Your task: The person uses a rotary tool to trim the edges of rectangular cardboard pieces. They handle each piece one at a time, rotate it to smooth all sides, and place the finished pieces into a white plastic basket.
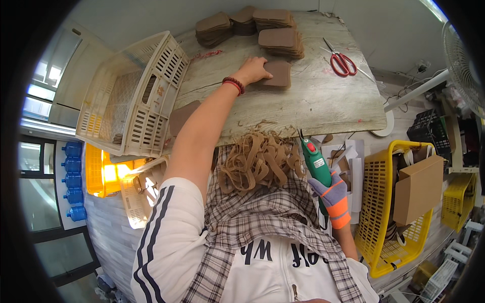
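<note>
My bare left hand (252, 71), with a red bead bracelet at the wrist, reaches across the table. Its fingers and thumb grip the left edge of a small stack of brown rounded pads (279, 74). In my right hand (332, 194), which wears a purple and orange glove, is a green handheld electric cutter (316, 161) with a red switch. Its dark pointed tip is near the table's front edge, touching no pad. Long brown offcut strips (255, 160) lie heaped on the plaid apron in my lap. Partly behind my left forearm is another brown pad (183, 117).
Several taller pad stacks (280, 41) stand at the table's (328, 103) back. Red-handled scissors (343, 64) lie at the right. A white plastic crate (164, 76) is tilted on the left. Beyond the table's right side are a yellow basket (373, 197) with cardboard and a fan (462, 70).
</note>
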{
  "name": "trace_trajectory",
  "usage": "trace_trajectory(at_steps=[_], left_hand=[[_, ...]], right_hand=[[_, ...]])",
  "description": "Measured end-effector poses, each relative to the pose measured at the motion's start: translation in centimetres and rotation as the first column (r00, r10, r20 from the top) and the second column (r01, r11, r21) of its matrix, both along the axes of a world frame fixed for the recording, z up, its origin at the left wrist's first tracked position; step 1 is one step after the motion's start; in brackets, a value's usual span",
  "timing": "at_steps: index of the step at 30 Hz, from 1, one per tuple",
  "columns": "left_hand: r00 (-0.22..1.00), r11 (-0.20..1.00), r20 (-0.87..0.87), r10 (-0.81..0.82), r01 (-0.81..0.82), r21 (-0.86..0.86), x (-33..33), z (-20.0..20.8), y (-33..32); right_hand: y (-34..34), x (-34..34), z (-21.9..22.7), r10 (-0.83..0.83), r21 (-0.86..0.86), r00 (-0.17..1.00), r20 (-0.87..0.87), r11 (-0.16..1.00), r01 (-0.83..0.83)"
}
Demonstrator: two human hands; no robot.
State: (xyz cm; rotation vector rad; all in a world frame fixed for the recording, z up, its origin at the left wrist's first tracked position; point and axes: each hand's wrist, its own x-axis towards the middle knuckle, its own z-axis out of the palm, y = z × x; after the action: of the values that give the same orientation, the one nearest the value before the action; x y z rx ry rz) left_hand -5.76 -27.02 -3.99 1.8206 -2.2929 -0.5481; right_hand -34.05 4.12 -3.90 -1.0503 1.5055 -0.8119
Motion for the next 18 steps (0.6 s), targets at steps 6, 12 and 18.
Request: trace_trajectory(at_steps=[6,12,18], left_hand=[[0.981,0.993,-0.181,0.069,-0.085,-0.08,1.5,-0.3,10.0],[0.973,0.822,-0.195,0.125,-0.211,-0.528,1.3,0.5,15.3],[0.799,0.94,-0.532,0.278,-0.342,-0.022,3.3,2.4,16.6]], right_hand=[[0.2,0.4,-0.3,0.011,-0.004,1.0,-0.018,1.0,-0.011],[0.1,1.2,-0.4,0.061,-0.128,0.993,-0.099,0.989,-0.073],[-0.7,2.9,2.8,0.12,-0.117,0.993,-0.01,0.986,-0.12]])
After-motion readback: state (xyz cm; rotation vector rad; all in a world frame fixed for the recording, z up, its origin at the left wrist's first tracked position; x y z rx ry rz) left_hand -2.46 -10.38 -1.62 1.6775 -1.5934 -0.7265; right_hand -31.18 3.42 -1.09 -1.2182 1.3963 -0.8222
